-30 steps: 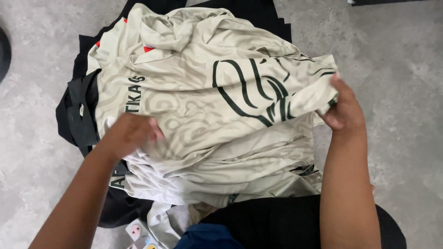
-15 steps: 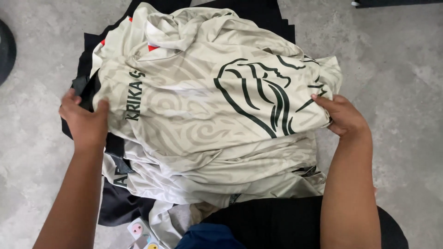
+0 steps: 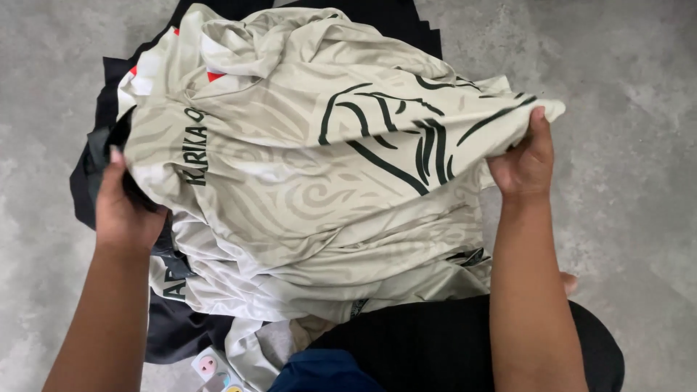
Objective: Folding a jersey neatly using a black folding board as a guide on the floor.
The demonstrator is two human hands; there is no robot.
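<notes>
A cream jersey [image 3: 290, 167] with a faint swirl pattern, dark green line art and dark lettering lies on top of a clothes pile, stretched between both hands. My left hand [image 3: 127, 207] grips its left edge, fingers curled under the cloth beside a dark green cuff. My right hand [image 3: 526, 163] pinches the right edge and lifts it slightly off the pile. More cream jerseys [image 3: 276, 290] lie layered beneath it.
Black garments [image 3: 181, 334] spread under the pile at the left and back. My black-clothed lap [image 3: 435, 348] and a blue cloth [image 3: 319, 370] sit at the bottom. Grey concrete floor [image 3: 617, 109] surrounds everything. A small sticker sheet [image 3: 214, 366] pokes out near the bottom.
My left hand moved from the jersey's middle to its left edge and gripped it. My right hand pulled the right edge outward and up, so the jersey is stretched wider.
</notes>
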